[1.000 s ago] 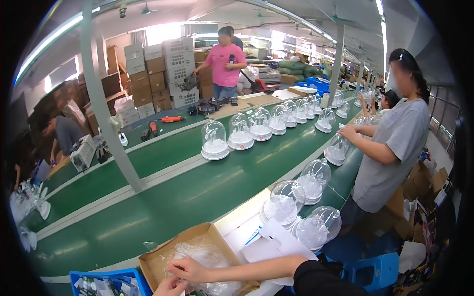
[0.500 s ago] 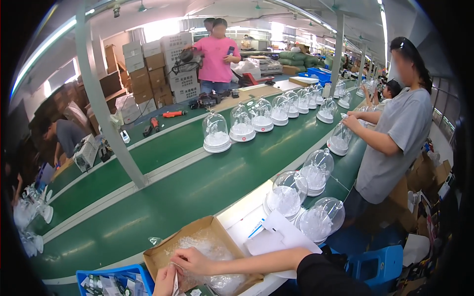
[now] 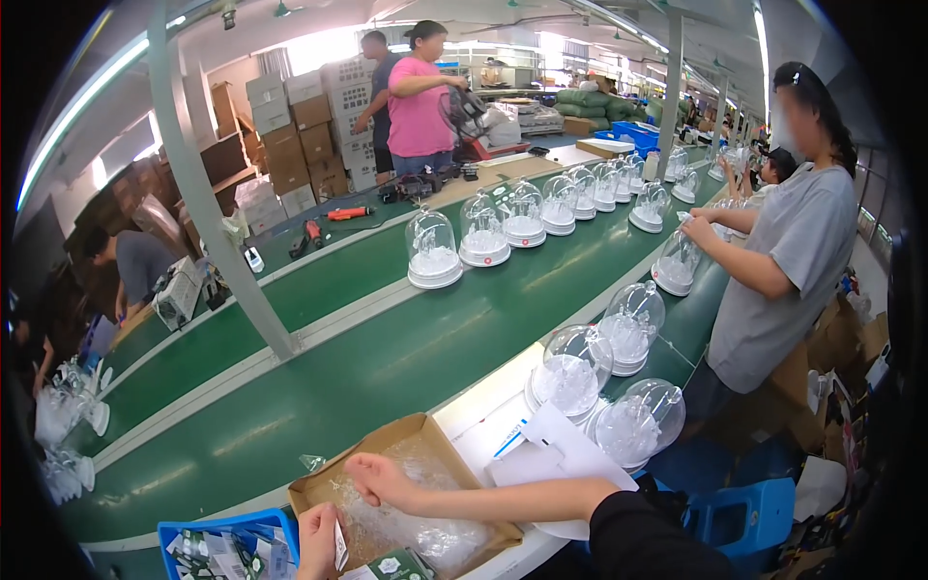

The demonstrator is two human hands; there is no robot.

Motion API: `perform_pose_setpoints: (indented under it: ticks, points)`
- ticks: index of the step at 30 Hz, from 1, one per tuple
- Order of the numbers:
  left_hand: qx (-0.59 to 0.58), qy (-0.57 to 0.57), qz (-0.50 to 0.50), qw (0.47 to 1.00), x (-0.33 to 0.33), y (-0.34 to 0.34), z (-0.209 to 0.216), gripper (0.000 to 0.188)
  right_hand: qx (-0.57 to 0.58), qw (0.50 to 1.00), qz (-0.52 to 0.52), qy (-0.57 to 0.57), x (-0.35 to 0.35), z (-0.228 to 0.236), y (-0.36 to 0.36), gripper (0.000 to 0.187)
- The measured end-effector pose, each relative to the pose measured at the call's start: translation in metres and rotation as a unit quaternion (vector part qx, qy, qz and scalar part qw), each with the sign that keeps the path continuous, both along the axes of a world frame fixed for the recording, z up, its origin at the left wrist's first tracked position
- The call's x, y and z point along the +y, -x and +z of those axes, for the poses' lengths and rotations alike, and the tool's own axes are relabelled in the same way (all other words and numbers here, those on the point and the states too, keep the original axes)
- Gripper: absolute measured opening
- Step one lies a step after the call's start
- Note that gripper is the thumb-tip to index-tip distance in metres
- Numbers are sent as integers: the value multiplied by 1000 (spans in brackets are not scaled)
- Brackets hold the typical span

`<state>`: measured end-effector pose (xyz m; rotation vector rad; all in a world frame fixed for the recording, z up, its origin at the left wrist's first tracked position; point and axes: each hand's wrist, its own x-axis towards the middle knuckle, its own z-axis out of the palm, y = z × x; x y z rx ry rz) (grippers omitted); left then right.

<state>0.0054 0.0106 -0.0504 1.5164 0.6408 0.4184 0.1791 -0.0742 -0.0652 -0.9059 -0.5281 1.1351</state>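
Observation:
My left hand [image 3: 316, 543] is closed at the near edge of an open cardboard box [image 3: 422, 431]. A small white packet [image 3: 340, 547] with a printed face is pinched in it. My right hand [image 3: 383, 482] hovers over the box, fingers curled together; whatever they may hold is too small to make out. Inside the box lies a heap of clear plastic film [image 3: 447, 536]. Green-and-white printed packets [image 3: 401, 565] lie at its near side. Left of it, a blue bin [image 3: 280, 522] contains more such packets.
Clear domes on white bases [image 3: 633, 425] stand right of a white sheet [image 3: 556, 449]. More domes [image 3: 433, 253] line the green conveyor belt [image 3: 387, 358]. A worker in grey [image 3: 788, 261] handles a dome at right; one in pink [image 3: 419, 111] carries a fan. A blue stool [image 3: 739, 517] is beside me.
My hands have come apart; the right one has risen away from the left, which keeps the packet. Across the belt, the person in pink has turned right with the fan, revealing another person behind.

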Motion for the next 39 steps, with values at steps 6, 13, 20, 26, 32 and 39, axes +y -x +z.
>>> perform_pose_setpoints:
  ticks: [6,13,20,26,32,39]
  points:
    - [9,5,34,999,3,4,-7,42,-73,980,174,-68,-6,7,15,14]
    - [-1,-48,14,999,5,-4,-6,41,-141,983,104,-55,2,7,8,16]
    - [-25,35,-18,999,-6,-6,7,19,-64,995,38,-71,7,56,-13,21]
    - [-26,-176,-41,983,-28,-41,57,19,-248,959,38,-129,-68,97,-41,15]
    - [-115,-117,-125,979,-30,-106,69,27,-174,981,-86,20,-129,47,-72,15]
    - [-192,-45,-97,976,-30,-149,30,23,-212,968,-133,27,-127,31,-84,13]
